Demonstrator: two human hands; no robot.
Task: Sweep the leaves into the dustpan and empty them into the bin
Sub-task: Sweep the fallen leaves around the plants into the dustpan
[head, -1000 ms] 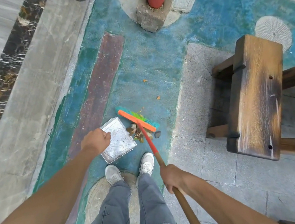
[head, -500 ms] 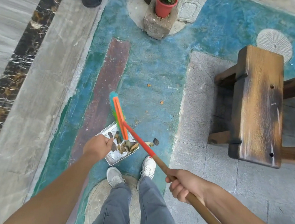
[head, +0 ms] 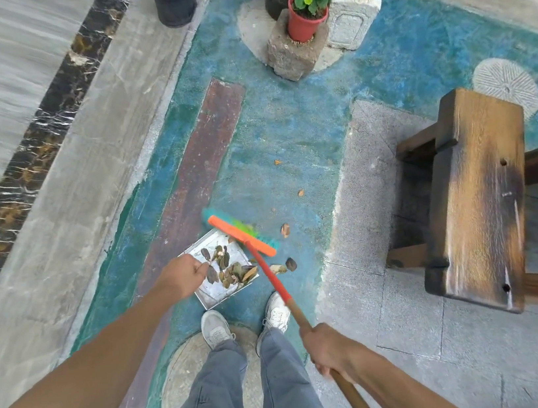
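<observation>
A person's right hand point(head: 329, 347) grips the broom point(head: 265, 263) by its wooden handle, the orange head hovering at the far edge of the metal dustpan point(head: 216, 296). The left hand point(head: 181, 278), fingers curled, holds the dustpan's near-left side, dry leaves point(head: 232, 271) piled just beyond its knuckles. A few leaves lie loose on the painted floor point(head: 284, 125) beside the broom handle.
</observation>
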